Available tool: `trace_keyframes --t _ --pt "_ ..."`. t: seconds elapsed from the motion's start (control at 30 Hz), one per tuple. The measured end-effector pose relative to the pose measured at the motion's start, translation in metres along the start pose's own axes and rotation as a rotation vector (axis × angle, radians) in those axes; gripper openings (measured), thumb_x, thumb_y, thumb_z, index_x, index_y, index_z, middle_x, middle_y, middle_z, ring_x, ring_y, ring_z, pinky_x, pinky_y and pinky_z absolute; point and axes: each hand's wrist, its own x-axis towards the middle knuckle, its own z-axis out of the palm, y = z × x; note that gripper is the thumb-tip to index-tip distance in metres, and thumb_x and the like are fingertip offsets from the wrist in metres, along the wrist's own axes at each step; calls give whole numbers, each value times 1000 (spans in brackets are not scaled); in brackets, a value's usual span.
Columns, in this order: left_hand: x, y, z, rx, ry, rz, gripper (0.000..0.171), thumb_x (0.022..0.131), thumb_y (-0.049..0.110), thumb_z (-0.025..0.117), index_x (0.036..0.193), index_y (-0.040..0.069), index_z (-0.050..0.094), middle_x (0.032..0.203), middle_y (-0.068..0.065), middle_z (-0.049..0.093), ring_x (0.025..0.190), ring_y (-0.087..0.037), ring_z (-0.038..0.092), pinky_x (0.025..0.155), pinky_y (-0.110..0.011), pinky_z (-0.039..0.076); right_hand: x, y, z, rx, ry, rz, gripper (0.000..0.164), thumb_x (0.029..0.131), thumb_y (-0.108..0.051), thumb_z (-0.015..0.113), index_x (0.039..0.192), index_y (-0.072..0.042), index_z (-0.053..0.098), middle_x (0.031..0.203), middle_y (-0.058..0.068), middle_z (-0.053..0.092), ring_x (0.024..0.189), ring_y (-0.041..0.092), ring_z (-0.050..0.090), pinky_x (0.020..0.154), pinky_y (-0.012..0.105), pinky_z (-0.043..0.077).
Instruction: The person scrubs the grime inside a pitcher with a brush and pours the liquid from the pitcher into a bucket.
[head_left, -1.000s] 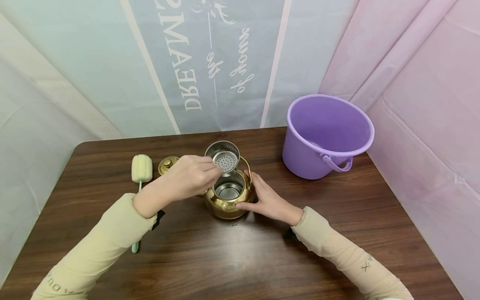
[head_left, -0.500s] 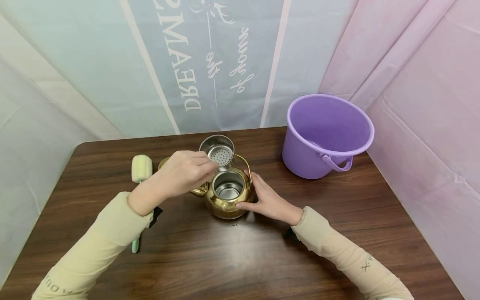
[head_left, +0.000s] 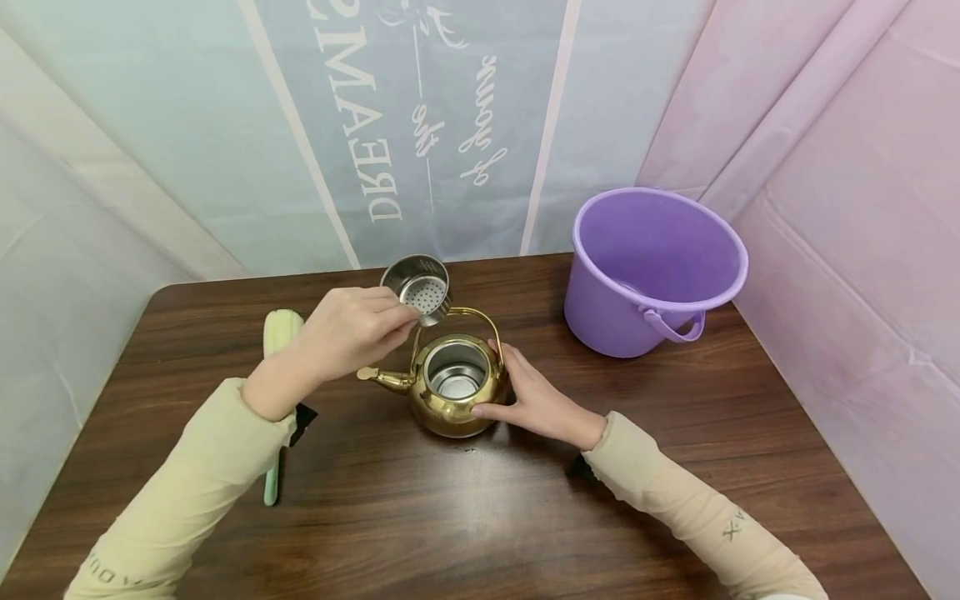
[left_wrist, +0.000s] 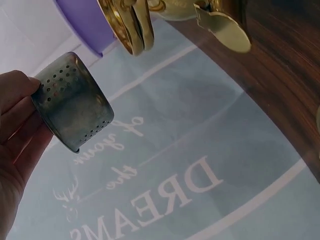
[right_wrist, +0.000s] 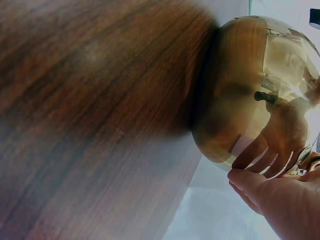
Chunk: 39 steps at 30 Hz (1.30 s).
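My left hand (head_left: 352, 329) pinches the rim of a steel tea strainer (head_left: 424, 293), tilted above the table behind a gold teapot. In the left wrist view the strainer (left_wrist: 75, 107) shows small holes in its side wall, with fingers at its edge. The lidless teapot (head_left: 450, 414) stands upright, its steel inside showing and its spout (head_left: 387, 379) pointing left. Its hoop handle (head_left: 480, 315) is raised. My right hand (head_left: 536, 400) grips the teapot's right side, thumb in front and fingers behind. Up close in the right wrist view, the shiny teapot body (right_wrist: 240, 90) mirrors that hand.
A purple bucket (head_left: 600, 308) stands at the back right of the brown wooden table (head_left: 480, 517). At the left lies a sponge brush (head_left: 282, 329) with a green handle, partly behind my left arm. A printed curtain (head_left: 465, 225) hangs behind the table's back edge.
My left hand has carried the strainer leftward and back, away from above the teapot's mouth. The gold lid at the left is now hidden behind that hand. The right hand and teapot stay put.
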Motion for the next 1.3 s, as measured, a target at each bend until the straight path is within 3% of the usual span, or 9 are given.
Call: trace_keyframes --t 0.63,1.3 --pt "-13 -15 1 37 -24 -64 13 69 -1 64 81 3 67 65 -3 60 55 -15 56 44 -30 44 0 -2 -1 -4 -7 -2 96 75 -51 66 144 -5 17 143 13 28 131 22 28 105 41 27" --pt "-30 -25 12 60 -78 -104 8 68 -1 65 74 6 64 60 -2 55 50 -16 51 40 -29 39 0 -2 -2 -1 -15 6 97 75 -52 66 144 -6 16 144 16 26 132 22 27 105 41 26"
